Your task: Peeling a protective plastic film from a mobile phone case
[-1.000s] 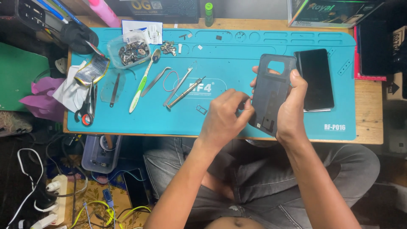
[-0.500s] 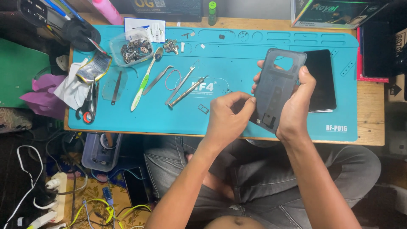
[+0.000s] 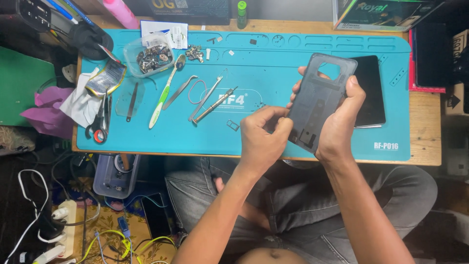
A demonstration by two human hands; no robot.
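My right hand [image 3: 342,122] grips a dark phone back cover [image 3: 320,100], inner side up, tilted above the teal work mat [image 3: 273,58]. Its camera cut-out is at the top. My left hand [image 3: 264,137] pinches the cover's lower left edge with thumb and fingertips. A black phone [image 3: 370,90] lies screen up on the mat just right of the cover, partly hidden behind my right hand.
Tweezers [image 3: 180,91], a screwdriver [image 3: 215,105], a green-handled toothbrush [image 3: 163,95], scissors [image 3: 100,120] and a clear tub of small parts [image 3: 149,55] lie on the mat's left half. A small SIM tray [image 3: 232,125] rests near my left hand. Cables and a power strip [image 3: 53,215] are on the floor.
The back cover has been lifted off the black phone and shifted left, uncovering the phone on the mat. My left hand stays at the cover's lower edge.
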